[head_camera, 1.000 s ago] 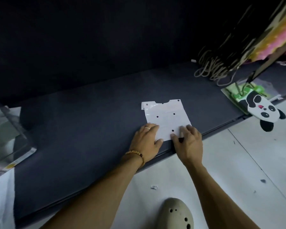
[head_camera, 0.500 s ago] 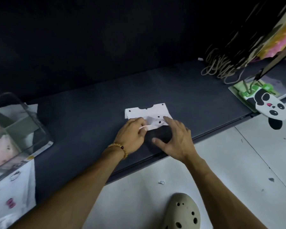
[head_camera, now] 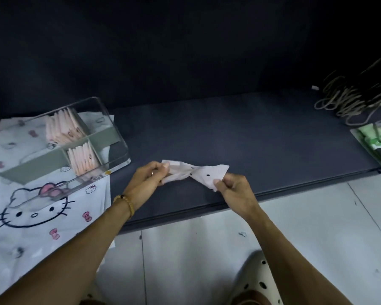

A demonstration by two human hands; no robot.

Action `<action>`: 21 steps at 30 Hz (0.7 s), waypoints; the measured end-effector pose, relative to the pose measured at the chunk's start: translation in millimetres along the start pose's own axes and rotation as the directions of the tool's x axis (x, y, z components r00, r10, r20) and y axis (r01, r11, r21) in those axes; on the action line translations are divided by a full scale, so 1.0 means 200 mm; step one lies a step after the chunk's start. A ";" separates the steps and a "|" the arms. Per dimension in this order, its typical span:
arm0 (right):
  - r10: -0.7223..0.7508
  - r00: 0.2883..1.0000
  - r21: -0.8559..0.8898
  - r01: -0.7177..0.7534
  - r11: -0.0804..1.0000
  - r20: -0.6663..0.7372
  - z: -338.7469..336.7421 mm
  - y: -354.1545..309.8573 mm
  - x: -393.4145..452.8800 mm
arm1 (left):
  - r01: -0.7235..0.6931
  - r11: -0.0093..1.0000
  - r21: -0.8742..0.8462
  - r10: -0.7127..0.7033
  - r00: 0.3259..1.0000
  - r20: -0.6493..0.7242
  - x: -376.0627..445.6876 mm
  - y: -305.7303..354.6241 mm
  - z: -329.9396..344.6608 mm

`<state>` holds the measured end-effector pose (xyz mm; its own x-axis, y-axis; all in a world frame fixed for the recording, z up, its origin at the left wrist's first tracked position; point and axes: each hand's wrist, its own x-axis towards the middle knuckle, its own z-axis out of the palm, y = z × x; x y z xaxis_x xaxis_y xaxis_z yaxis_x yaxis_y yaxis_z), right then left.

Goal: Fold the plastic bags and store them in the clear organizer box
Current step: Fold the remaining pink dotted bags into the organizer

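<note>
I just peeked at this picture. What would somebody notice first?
Probably the white dotted plastic bag in the middle, pinched between the left hand and the right hand above the dark mat. Next, the big cartoon cat face on the cloth at the lower left, with the clear organizer box of pink folded bags on it.

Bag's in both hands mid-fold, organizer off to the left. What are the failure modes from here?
1. The dotted bag is twisted between the left hand and right hand; the fold may loosen or crease unevenly.
2. The pinches look like fingertip holds, so thin plastic might slip.
3. The clear organizer box already holds folded bags; insertion could disturb them.
</note>
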<state>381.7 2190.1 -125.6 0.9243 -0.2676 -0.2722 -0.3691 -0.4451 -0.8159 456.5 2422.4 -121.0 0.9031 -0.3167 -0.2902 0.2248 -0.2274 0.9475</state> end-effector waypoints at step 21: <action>0.047 0.968 0.558 0.101 0.824 -0.246 0.05 -0.35 0.28 | -0.167 0.947 -0.274 0.095 0.961 -0.260 0.30 0.24 -0.11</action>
<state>460.0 2215.4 -89.3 0.8535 -0.4901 -0.1768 -0.1561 0.0832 -0.9842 529.6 2412.4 -90.2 0.9842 -0.0865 -0.1544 0.1621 0.0905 0.9826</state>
